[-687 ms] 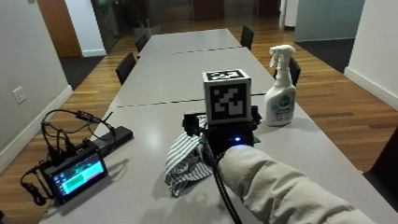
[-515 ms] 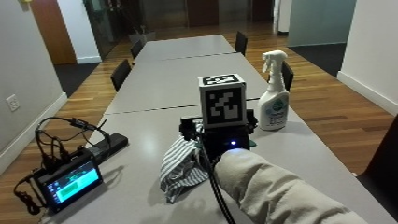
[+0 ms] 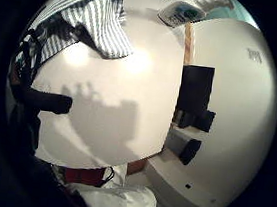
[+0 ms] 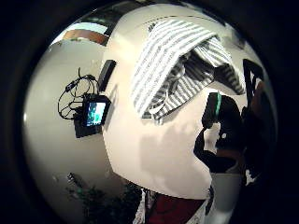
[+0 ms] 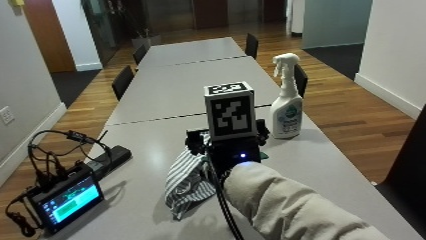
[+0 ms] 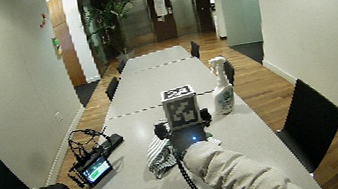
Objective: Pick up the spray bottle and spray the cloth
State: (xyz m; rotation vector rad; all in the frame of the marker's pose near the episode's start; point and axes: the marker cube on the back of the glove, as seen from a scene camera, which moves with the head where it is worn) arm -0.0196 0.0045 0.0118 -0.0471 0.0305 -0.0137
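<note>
Spray bottle (image 5: 287, 107): white plastic, upright on the grey tabletop (image 5: 166, 95), trigger head on top, printed label on its body. In the outside view it stands at about 2 o'clock from the gloved hand, near it but apart, untouched.

Cloth (image 5: 188, 179): striped grey and white, crumpled in a loose heap on the tabletop at about 8 o'clock from the hand, partly under it. Both palm views show its folds close by.

Right hand (image 5: 229, 150): black-gloved, held above the tabletop between cloth and bottle, a pale sleeve (image 5: 293, 210) behind it. The thumb-side palm view shows dark curled fingers (image 4: 219, 135) with nothing between them; whether the whole grip is slack or closed I cannot tell. It holds nothing.

Handling, as a judgement: the bottle looks rigid and smooth, light to moderate depending on how much liquid is inside, which cannot be seen. Tall and narrow, it may tip if nudged at the top. The narrow neck just below the trigger looks the best place to take hold, leaving a finger free for the trigger.

Progress: pick-up not yet done; the reach to the bottle comes first.

Other things: a small screen device (image 5: 63, 197) with looped cables (image 5: 53, 150) at 9 o'clock; dark chairs (image 5: 126, 80) along the far tabletop.
</note>
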